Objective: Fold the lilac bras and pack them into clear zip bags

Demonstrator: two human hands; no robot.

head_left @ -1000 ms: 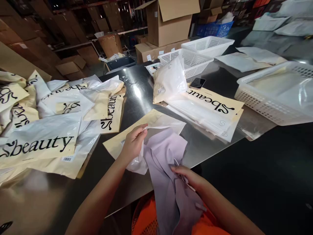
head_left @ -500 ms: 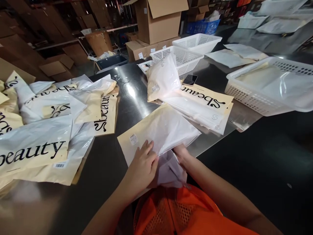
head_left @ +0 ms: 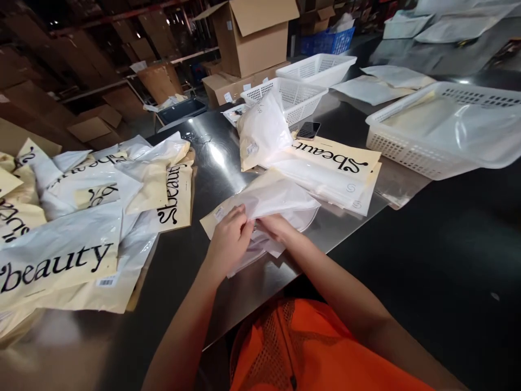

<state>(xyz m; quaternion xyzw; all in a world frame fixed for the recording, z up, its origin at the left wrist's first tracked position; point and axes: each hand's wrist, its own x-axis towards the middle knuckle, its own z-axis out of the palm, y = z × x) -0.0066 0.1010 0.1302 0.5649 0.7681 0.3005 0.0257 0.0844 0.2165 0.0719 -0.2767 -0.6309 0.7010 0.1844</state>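
A cream and white plastic mailer bag (head_left: 285, 195) with a small label lies on the metal table, its open edge toward me. My left hand (head_left: 230, 233) is closed on the bag's near edge, left of the opening. My right hand (head_left: 277, 225) reaches into the opening, its fingers hidden under the upper layer. Pale, thin material (head_left: 256, 252) shows below both hands; whether it is the bag's lower layer or its contents I cannot make out. A stack of flat mailer bags (head_left: 337, 182) lies just beyond, beside a plump filled bag (head_left: 264, 127).
Filled bags printed "beauty" (head_left: 77, 255) are heaped on the left. At the right stands a white perforated basket (head_left: 401, 155) with bags in it. More white baskets (head_left: 307, 106), a phone (head_left: 308, 130) and an open carton (head_left: 262, 51) are farther back.
Both hands have moved forward, away from my body, pushing the bag up and crumpling it. My left hand has gone from lying on the bag to gripping its edge.
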